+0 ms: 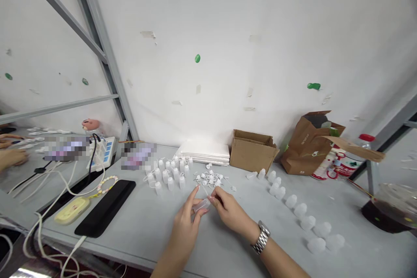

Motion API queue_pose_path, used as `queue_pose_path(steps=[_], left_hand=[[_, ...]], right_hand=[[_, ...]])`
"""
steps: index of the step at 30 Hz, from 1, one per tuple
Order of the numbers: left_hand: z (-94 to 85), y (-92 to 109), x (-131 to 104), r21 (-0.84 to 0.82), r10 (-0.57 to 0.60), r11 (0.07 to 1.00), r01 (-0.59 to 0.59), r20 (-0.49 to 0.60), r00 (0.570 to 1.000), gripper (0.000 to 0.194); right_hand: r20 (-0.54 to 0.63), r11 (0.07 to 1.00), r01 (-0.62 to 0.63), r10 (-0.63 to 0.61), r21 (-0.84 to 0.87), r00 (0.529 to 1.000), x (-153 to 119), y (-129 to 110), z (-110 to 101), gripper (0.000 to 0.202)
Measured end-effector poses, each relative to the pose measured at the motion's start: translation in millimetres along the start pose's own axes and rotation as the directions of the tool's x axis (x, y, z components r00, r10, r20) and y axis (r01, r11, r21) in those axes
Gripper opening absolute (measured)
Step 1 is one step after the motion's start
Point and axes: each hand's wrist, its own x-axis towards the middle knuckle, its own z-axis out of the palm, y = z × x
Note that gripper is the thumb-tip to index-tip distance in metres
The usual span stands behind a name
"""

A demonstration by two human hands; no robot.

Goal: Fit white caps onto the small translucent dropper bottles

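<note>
Between the thumb and fingers of my left hand (189, 219) lies a small translucent plastic bottle (201, 205), tilted with its mouth toward the right. My right hand (228, 209) pinches at that mouth; a thin white strap rises by its fingertips, and the small white cap there is mostly hidden. Just beyond my hands is a loose pile of white caps (210, 178) with thin straps. Left of the pile stand several capped white bottles (170, 183). On the right, several uncapped translucent bottles (300, 210) form a slanting line along the table.
A cardboard box (252, 152), white flat boards (205, 152) and a brown paper bag (306, 143) stand by the wall. A drink cup (391, 208) is at far right. At left lie a black pad (106, 208), a yellow case (72, 210), cables, a power strip (102, 154) and another person's hand (13, 158).
</note>
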Motion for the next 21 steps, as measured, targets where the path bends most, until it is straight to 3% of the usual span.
queue_pose_path(steps=[4, 9, 13, 17, 21], left_hand=[[0.5, -1.4, -0.8, 0.025, 0.028, 0.999, -0.028, 0.02, 0.999, 0.047], [-1.8, 4.0, 0.9, -0.163, -0.026, 0.986, 0.046, 0.126, 0.992, 0.068], [-1.8, 6.5, 0.5, -0.161, -0.026, 0.986, 0.043, 0.103, 0.994, 0.071], [0.5, 5.1, -1.8, -0.045, -0.025, 0.999, 0.027, 0.038, 0.999, 0.061], [2.2, 1.9, -2.3, 0.024, -0.035, 0.999, 0.035, -0.02, 0.999, 0.05]], right_hand=[[-0.004, 0.999, -0.036, 0.036, -0.035, 0.999, -0.4, -1.3, 0.4, 0.029], [0.098, 0.98, 0.115, -0.1, -0.162, 0.99, -0.7, -10.3, -10.9, 0.022], [0.096, 0.934, 0.168, -0.145, -0.316, 0.985, -1.6, -7.5, -8.3, 0.023], [0.054, 0.924, 0.099, -0.085, -0.37, 0.995, -2.3, 0.2, 2.4, 0.025], [0.024, 0.97, -0.025, 0.032, -0.241, 0.999, -0.5, 3.1, 6.5, 0.033]])
